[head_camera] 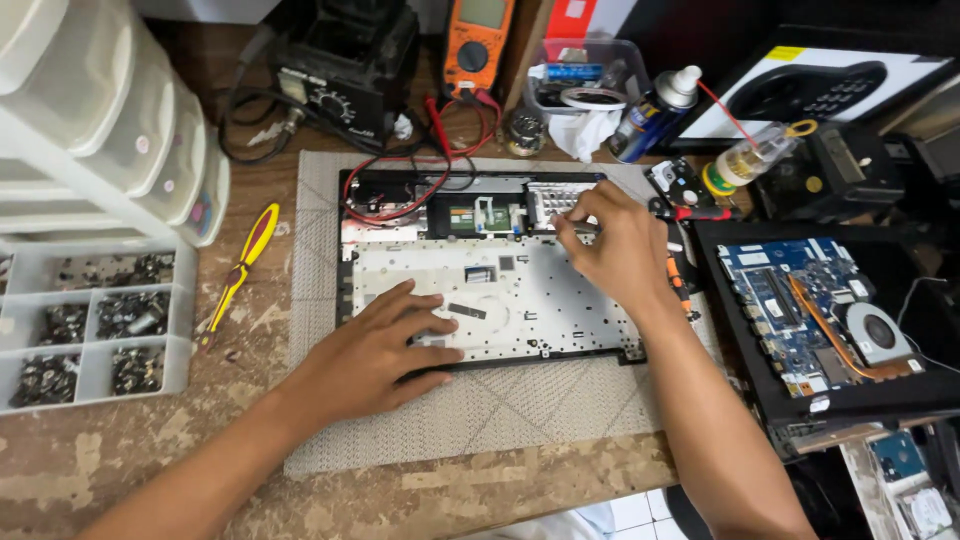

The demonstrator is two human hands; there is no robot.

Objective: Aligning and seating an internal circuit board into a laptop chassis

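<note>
An opened laptop shell [520, 290] lies face down on a grey mat [480, 420], its pale metal plate and inner parts showing. My left hand [385, 350] rests flat on the plate's lower left, fingers spread, pressing it down. My right hand [615, 245] is at the shell's upper right, pinching a thin metal tool [580, 228] whose tip points at a small perforated metal part [552, 200]. Red and black probe wires [400, 195] loop over the shell's upper left corner.
A sorting tray of small screws [90, 325] and clear drawers [110, 120] stand at the left, with a yellow-handled tool [240, 265] beside the mat. A blue circuit board with fan [815, 310] lies at the right. A multimeter [478, 45], spray can [655, 115] and bottle [750, 155] stand behind.
</note>
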